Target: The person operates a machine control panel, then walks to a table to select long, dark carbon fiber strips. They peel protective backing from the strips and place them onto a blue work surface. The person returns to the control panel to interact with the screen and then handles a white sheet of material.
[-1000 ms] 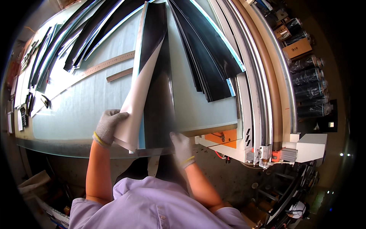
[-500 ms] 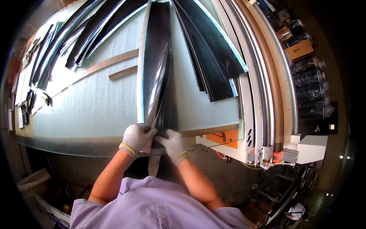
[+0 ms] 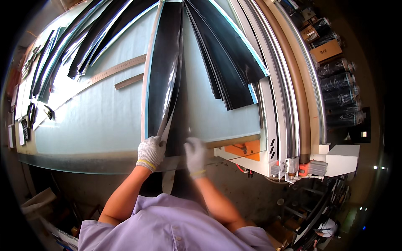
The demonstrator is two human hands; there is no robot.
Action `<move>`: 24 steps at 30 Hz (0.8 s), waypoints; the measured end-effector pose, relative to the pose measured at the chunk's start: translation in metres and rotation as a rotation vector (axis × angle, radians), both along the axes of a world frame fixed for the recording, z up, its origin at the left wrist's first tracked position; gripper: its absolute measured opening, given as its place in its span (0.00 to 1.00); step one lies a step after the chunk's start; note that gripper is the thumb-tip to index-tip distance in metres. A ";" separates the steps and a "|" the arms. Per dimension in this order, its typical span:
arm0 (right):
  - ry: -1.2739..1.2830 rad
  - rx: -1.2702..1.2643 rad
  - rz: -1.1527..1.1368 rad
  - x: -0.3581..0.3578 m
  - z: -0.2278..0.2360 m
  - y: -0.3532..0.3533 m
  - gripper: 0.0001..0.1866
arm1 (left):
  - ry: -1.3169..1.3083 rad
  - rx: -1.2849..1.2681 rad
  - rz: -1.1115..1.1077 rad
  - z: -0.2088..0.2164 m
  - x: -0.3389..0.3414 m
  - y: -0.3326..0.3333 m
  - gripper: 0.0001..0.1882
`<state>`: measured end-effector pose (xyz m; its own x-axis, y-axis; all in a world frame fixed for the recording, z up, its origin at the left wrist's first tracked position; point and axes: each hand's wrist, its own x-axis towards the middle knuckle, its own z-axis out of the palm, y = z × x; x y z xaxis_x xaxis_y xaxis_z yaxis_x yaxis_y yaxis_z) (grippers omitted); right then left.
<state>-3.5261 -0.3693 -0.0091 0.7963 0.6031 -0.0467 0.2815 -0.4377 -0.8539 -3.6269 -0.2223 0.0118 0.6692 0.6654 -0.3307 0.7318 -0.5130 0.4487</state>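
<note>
Left hand [image 3: 151, 153] closed, gripping near end of black film strip [image 3: 164, 62]. Right hand [image 3: 195, 157] at its 3 o'clock, blurred, half-curled; can't tell if it holds anything. Strip runs toward 12 on the pale table [image 3: 92, 127], right edge curled over. From hands: long ruler [image 3: 121, 67] and short flat bar [image 3: 128, 81] at 11, fanned black strips [image 3: 234, 71] at 1, brown roller [image 3: 299, 83] at 2.
</note>
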 end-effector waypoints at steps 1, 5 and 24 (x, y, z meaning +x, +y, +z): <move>0.086 -0.068 -0.138 0.005 0.002 -0.001 0.14 | -0.032 -0.008 0.004 -0.005 -0.002 -0.002 0.16; 0.337 -0.123 -0.061 0.025 -0.045 -0.021 0.16 | -0.110 -0.124 0.049 -0.002 0.002 -0.007 0.15; 0.356 -0.003 -0.125 0.013 -0.016 0.002 0.19 | -0.081 -0.014 -0.027 -0.011 0.002 -0.006 0.14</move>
<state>-3.5128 -0.3676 -0.0249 0.7974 0.5018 -0.3352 -0.0885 -0.4523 -0.8875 -3.6247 -0.2280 0.0010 0.7118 0.6426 -0.2837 0.6788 -0.5252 0.5132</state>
